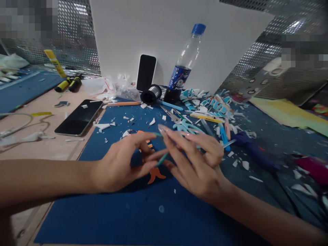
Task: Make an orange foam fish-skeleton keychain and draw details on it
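Both of my hands meet above the dark blue mat. My left hand has its thumb and fingers curled in a pinch around a thin teal piece, which shows only in part between the fingers. The fingers of my right hand are bent over the same piece from the other side, their tips close to the left fingertips. Its full shape is hidden and slightly blurred. Below and behind the hands lies an orange cut-out with a forked end, flat on the mat and partly covered.
Scissors, a glue gun, coloured sticks and white scraps lie beyond and to the right. A Pepsi bottle, a wire spool and a propped phone stand at the back. Another phone lies left.
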`<state>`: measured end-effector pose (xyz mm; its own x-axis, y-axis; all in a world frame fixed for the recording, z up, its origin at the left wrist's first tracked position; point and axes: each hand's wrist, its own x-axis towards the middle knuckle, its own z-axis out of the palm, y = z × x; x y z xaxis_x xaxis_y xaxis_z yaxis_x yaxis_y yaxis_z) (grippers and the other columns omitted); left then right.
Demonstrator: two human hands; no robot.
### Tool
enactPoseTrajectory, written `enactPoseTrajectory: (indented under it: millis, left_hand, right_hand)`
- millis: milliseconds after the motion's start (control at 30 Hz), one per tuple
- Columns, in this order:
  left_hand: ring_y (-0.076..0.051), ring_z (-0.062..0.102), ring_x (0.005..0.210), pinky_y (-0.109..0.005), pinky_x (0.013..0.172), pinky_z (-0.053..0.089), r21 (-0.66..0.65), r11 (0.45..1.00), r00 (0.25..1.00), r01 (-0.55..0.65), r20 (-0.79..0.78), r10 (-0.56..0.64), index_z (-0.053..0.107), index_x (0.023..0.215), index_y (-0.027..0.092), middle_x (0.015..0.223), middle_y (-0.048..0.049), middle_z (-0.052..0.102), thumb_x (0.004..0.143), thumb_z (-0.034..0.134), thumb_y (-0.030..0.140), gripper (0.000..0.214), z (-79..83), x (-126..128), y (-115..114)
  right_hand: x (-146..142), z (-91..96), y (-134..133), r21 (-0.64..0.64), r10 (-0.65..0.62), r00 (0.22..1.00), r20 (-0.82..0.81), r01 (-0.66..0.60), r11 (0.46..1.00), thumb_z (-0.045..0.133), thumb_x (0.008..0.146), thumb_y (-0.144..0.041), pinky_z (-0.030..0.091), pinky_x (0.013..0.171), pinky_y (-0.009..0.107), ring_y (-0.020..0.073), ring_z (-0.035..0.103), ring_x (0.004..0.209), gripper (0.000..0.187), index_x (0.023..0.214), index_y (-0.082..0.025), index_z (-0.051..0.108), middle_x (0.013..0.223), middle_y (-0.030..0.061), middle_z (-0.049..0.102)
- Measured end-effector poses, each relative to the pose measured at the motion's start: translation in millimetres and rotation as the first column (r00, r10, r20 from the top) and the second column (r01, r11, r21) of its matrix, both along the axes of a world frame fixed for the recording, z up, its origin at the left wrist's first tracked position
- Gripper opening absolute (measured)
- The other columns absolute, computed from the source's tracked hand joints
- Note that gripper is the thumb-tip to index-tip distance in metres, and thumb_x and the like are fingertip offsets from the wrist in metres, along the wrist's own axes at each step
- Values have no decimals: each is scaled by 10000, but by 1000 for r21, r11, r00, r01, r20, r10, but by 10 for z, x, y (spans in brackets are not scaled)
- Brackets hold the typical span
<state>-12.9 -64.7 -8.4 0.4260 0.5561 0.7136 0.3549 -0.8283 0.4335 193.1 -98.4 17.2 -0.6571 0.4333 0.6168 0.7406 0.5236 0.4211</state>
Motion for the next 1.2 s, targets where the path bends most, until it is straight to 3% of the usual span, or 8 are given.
enactPoseTrajectory:
  millis: [100, 200, 300, 367, 433, 533, 767, 1200]
  left_hand:
    - [-128, 638, 657, -242, 644, 542, 129, 983, 990, 134, 23, -138, 360, 1296, 146, 769, -21, 633, 877, 559, 227, 470, -54, -15, -18]
    - [-160, 607, 704, -294, 651, 536, 143, 959, 961, 244, 97, -259, 296, 1344, 126, 854, -66, 600, 870, 567, 312, 577, -63, -48, 19]
    - [-203, 549, 814, -350, 694, 519, 136, 966, 970, 222, 74, -233, 359, 1244, 124, 943, -111, 532, 877, 523, 386, 479, -42, -62, 81]
    - [-233, 516, 902, -390, 743, 505, 130, 977, 985, 170, -22, -168, 372, 1185, 118, 986, -136, 507, 893, 483, 409, 427, -20, -54, 111]
    - [-249, 503, 939, -418, 774, 493, 99, 985, 983, 143, -133, -129, 370, 1171, 103, 1017, -155, 508, 917, 418, 454, 436, 4, -39, 122]
    - [-240, 510, 896, -413, 778, 482, 50, 990, 956, 132, -272, -114, 403, 1143, 97, 1023, -155, 551, 940, 299, 512, 474, 30, -18, 113]
    - [-160, 499, 650, -267, 597, 437, 200, 977, 935, 73, -356, 2, 500, 894, 119, 743, -61, 595, 968, 289, 172, 230, 32, 4, 101]
    - [-150, 556, 536, -263, 513, 431, 373, 919, 920, 129, -391, 29, 507, 803, 144, 627, -34, 616, 994, 217, 279, 373, 23, -13, 54]
  right_hand:
    - [-52, -3, -35, 44, 45, 996, -79, -42, 998, 611, 854, -180, 402, 912, 373, 210, 526, 980, 191, 1031, -189, 685, 1111, -4, 705]
    - [-20, 2, -15, -90, 32, 968, -248, -56, 994, 611, 856, -171, 446, 773, 350, 195, 549, 916, 150, 914, -244, 729, 1044, 16, 702]
    - [51, -16, 55, -200, 47, 833, -551, -186, 962, 667, 799, -132, 434, 609, 296, 148, 530, 754, 224, 873, -326, 751, 835, 28, 596]
    - [78, -34, 108, -326, -8, 571, -821, -458, 827, 712, 767, -188, 437, 551, 267, 128, 539, 679, 161, 812, -337, 754, 720, 6, 540]
    - [77, -42, 144, -376, -215, 309, -926, -714, 591, 691, 796, -282, 433, 468, 231, 98, 543, 552, 68, 772, -317, 744, 633, -18, 561]
    - [43, -21, 153, -358, -458, 148, -876, -838, 413, 631, 843, -352, 374, 351, 176, 55, 466, 376, 130, 782, -282, 722, 512, -46, 568]
    - [-10, 5, 107, -283, -606, 132, -785, -946, 160, 627, 849, -331, 419, 369, 153, 88, 585, 450, 152, 791, -200, 679, 568, -1, 650]
    - [-75, -119, -16, -158, -794, 148, -590, -985, -65, 494, 842, -611, 353, 418, 186, 81, 528, 441, 459, 702, -193, 623, 552, -5, 626]
